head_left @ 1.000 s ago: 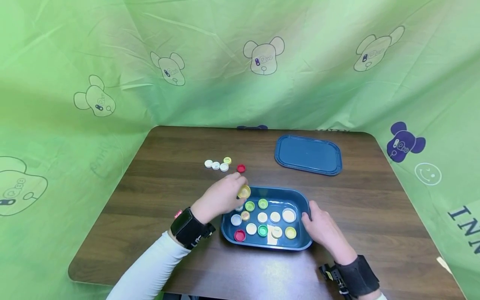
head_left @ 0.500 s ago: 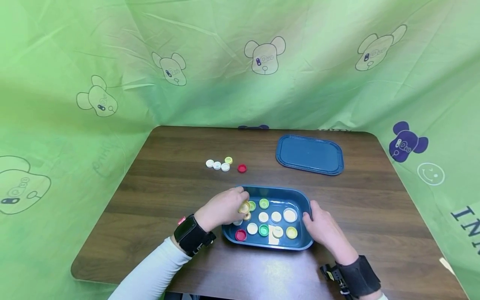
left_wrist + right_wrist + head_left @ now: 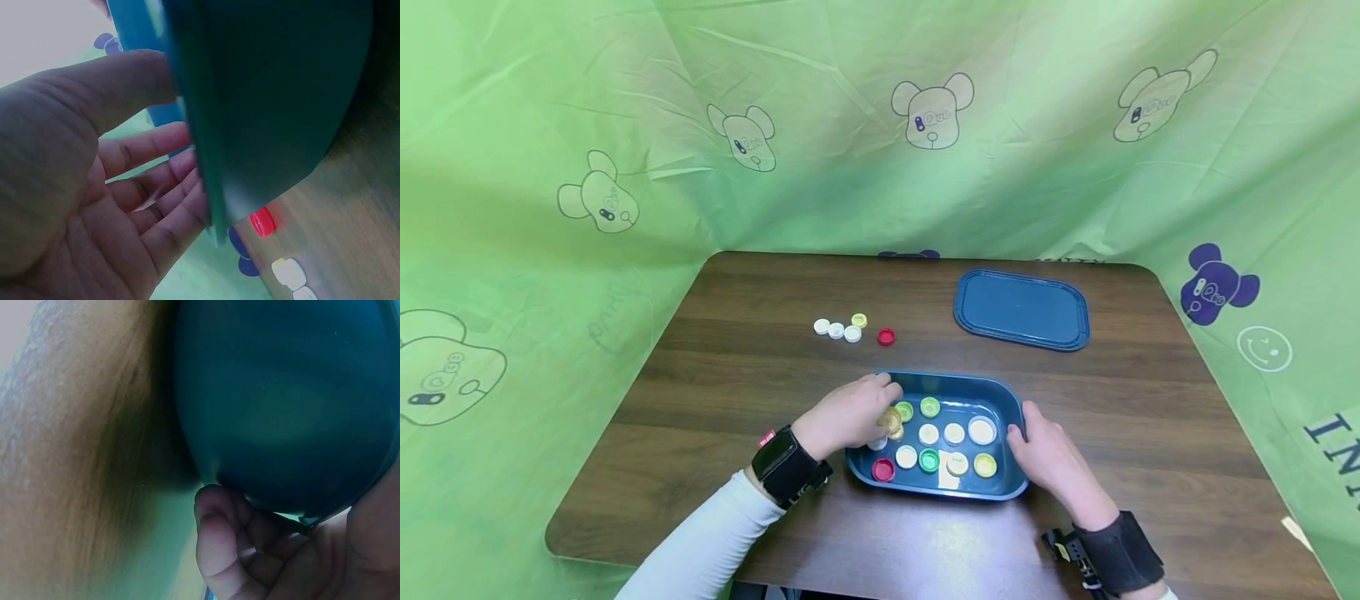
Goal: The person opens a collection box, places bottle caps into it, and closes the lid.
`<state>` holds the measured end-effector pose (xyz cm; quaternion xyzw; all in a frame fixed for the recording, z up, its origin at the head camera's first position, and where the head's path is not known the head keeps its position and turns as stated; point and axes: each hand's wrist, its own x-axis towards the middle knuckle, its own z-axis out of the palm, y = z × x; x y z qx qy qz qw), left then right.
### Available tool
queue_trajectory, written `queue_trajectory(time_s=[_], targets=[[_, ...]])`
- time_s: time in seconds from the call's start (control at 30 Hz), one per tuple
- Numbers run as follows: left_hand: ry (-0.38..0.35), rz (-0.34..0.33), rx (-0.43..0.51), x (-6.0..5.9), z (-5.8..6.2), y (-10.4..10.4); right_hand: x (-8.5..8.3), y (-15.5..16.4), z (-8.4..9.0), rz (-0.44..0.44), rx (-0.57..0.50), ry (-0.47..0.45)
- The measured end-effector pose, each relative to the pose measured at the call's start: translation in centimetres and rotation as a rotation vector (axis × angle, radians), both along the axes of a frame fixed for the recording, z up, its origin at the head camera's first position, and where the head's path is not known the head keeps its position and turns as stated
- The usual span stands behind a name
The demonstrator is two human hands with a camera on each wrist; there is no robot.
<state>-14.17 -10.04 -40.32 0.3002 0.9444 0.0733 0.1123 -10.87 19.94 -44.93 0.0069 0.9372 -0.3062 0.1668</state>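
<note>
Yellow cap (image 3: pixel 891 419): pinched in the fingers of the left hand (image 3: pixel 848 415), low over the left end of the blue tray (image 3: pixel 1009 417), just above the caps lying there. The tray sits near the front edge of the tabletop (image 3: pixel 737 392), about mid-width, and holds a spread of white, green, yellow and red caps. Right hand (image 3: pixel 1051 457): fingers curled round the tray's right rim, gripping it. Four loose caps (image 3: pixel 852 328) lie in a row behind the tray, left of centre. A blue lid (image 3: pixel 1021 308) lies flat toward the back right corner.
</note>
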Motion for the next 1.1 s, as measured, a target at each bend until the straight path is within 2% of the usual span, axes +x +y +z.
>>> queue_trajectory(time_s=[0.2,0.33,0.5,0.67,0.8,0.93,1.1], targets=[[0.018,-0.016,0.01,-0.1,0.6,0.0,-0.1,0.0,0.1,-0.003,0.001,-0.01],[0.035,0.021,0.052,-0.6,1.1,-0.4,-0.1,0.1,0.1,-0.006,-0.004,-0.016],[0.081,0.1,0.139,-2.0,2.1,-1.6,-0.1,0.1,0.1,-0.002,-0.006,-0.01],[0.145,0.176,0.183,-4.3,2.6,-3.5,0.0,0.1,0.0,-0.001,-0.006,0.003],[0.13,0.243,0.188,-6.5,1.6,-5.3,0.0,0.1,-0.1,-0.001,-0.003,0.005],[0.079,0.304,0.194,-8.7,-0.2,-7.4,0.1,0.1,-0.2,-0.005,-0.004,0.005],[0.073,0.393,0.177,-10.8,-2.3,-9.9,0.1,0.1,-0.2,-0.003,-0.015,0.017]])
